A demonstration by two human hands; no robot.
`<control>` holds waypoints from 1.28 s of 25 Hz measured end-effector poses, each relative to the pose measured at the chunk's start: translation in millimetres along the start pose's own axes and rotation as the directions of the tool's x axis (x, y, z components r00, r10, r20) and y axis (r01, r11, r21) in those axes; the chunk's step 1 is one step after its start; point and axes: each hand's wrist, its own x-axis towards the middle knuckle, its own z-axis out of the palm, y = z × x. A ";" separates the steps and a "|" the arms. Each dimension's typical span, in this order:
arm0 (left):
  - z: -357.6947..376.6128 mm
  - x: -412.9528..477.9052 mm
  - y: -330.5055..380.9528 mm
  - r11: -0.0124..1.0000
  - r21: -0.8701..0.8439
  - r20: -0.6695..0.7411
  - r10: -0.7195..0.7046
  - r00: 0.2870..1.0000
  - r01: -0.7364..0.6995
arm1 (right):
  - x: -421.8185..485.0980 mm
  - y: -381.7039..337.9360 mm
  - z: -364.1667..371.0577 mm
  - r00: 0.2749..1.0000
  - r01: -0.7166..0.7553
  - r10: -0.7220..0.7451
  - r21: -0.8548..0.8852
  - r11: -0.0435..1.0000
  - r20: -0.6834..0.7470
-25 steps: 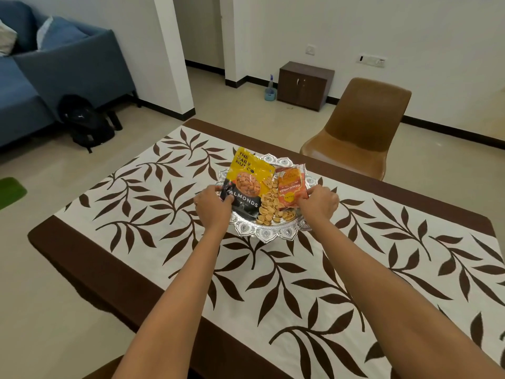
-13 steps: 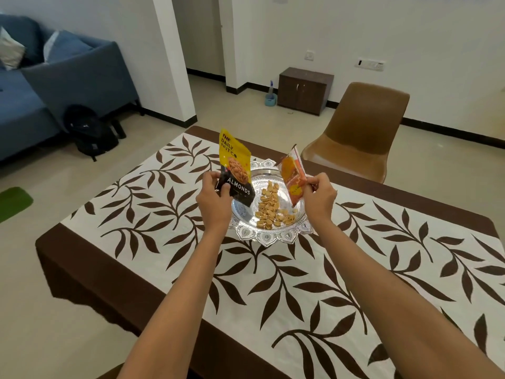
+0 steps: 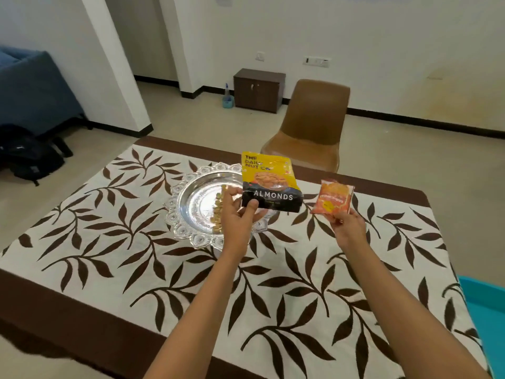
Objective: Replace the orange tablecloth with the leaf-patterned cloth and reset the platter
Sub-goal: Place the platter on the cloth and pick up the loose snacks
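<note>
**Fig. Platter reset, both snack packs held off the dish**

Step in hand (judged): the leaf-patterned cloth (image 3: pixel 136 255) already covers the surface edge to edge, so the cloth swap looks done; what remains is resetting the platter (image 3: pixel 196 206). The platter sits on the cloth toward the far edge, left of centre, w/ a line of loose nuts (image 3: pixel 218 212) in its bowl.

Left hand (image 3: pixel 237 214): thumb and fingers pinch the lower-left corner of the almond pouch (image 3: pixel 270 184), held upright above the platter's right rim. Right hand (image 3: pixel 347 228): fingertips pinch the bottom edge of the orange packet (image 3: pixel 334 201), held upright over the cloth nearer the far-right corner, apart from the platter.

Next move (judged): both packs prob. go back into the bowl. That calls for lowering them flat and releasing gently, w/o scattering the nuts.

Hidden or unclear: orange tablecloth not in view. Left hand covers part of the platter's near-right rim and some nuts. Orange packet's print is too blurred to read. Surface's near-right corner is cut off; a blue object (image 3: pixel 486 310) at that side is only partly in frame, not identifiable.
</note>
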 end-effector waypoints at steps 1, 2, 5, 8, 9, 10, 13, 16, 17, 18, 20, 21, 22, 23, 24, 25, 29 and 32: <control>15.0 -7.2 -15.0 0.999 -0.024 0.033 -0.045 0.998 0.046 | 5.3 -5.0 -27.2 1.000 -0.024 0.023 -0.065 0.998 -0.018; 18.0 -14.3 -26.7 0.995 -0.036 0.039 -0.088 0.995 0.089 | 6.3 -1.1 -45.1 0.998 -0.059 0.057 -0.124 0.990 -0.024; 40.2 -40.7 -78.8 0.966 -0.022 0.101 -0.255 0.962 0.259 | 10.3 3.8 -106.9 0.988 -0.146 0.129 -0.277 0.950 -0.080; 45.1 -67.9 -129.4 0.907 0.082 0.106 -0.420 0.901 0.414 | 10.1 17.7 -150.8 0.969 -0.240 0.184 -0.454 0.858 -0.164; 42.4 -74.4 -141.9 0.879 0.132 0.081 -0.471 0.879 0.459 | 8.6 24.1 -159.2 0.965 -0.254 0.177 -0.526 0.811 -0.192; 38.8 -79.1 -152.7 0.849 0.179 0.042 -0.511 0.859 0.497 | 6.5 30.4 -163.5 0.966 -0.247 0.146 -0.603 0.758 -0.212; 32.1 -83.5 -173.7 0.770 0.362 -0.096 -0.530 0.843 0.525 | -2.7 41.9 -159.8 0.965 -0.194 -0.063 -0.855 0.482 -0.255; 39.2 -80.3 -176.9 0.452 0.837 -0.183 -0.298 0.937 0.308 | -1.7 39.5 -152.0 0.950 -0.027 -0.312 -0.993 -0.115 0.011; 43.4 -79.1 -175.2 0.321 0.925 -0.144 -0.202 0.969 0.204 | 1.3 38.2 -149.6 0.933 0.108 -0.316 -0.971 -0.212 0.173; 47.7 -77.9 -175.3 0.263 0.961 -0.041 -0.153 0.987 0.081 | 5.9 38.0 -147.9 0.908 0.232 -0.281 -0.930 -0.284 0.312; 54.5 -74.5 -182.3 0.222 0.957 0.232 -0.201 0.952 -0.186 | 18.9 42.2 -148.8 0.890 0.342 -0.161 -0.859 -0.381 0.426; 56.1 -72.3 -188.1 0.214 0.944 0.306 -0.272 0.912 -0.253 | 25.2 45.9 -150.6 0.908 0.332 -0.108 -0.853 -0.403 0.404; 56.2 -71.5 -193.6 0.201 0.944 0.319 -0.344 0.883 -0.263 | 29.2 50.2 -152.6 0.931 0.299 -0.072 -0.862 -0.409 0.357; 55.2 -71.5 -197.8 0.186 0.953 0.297 -0.392 0.871 -0.241 | 31.7 54.4 -156.0 0.950 0.262 -0.054 -0.876 -0.404 0.308; 54.9 -71.8 -199.8 0.177 0.961 0.267 -0.414 0.870 -0.211 | 32.8 56.9 -158.9 0.961 0.231 -0.053 -0.890 -0.394 0.273; 54.1 -72.2 -199.1 0.184 0.965 0.249 -0.416 0.875 -0.187 | 32.0 58.8 -159.0 0.964 0.215 -0.062 -0.898 -0.384 0.257; 60.7 -63.5 -170.0 0.405 0.909 0.252 -0.354 0.901 -0.096 | 27.6 50.2 -118.2 0.916 0.286 -0.190 -0.908 -0.306 0.353; 57.6 -40.3 -119.2 0.622 0.770 0.309 -0.165 0.937 -0.144 | 15.9 50.3 -31.4 0.807 0.517 -0.279 -0.851 -0.091 0.520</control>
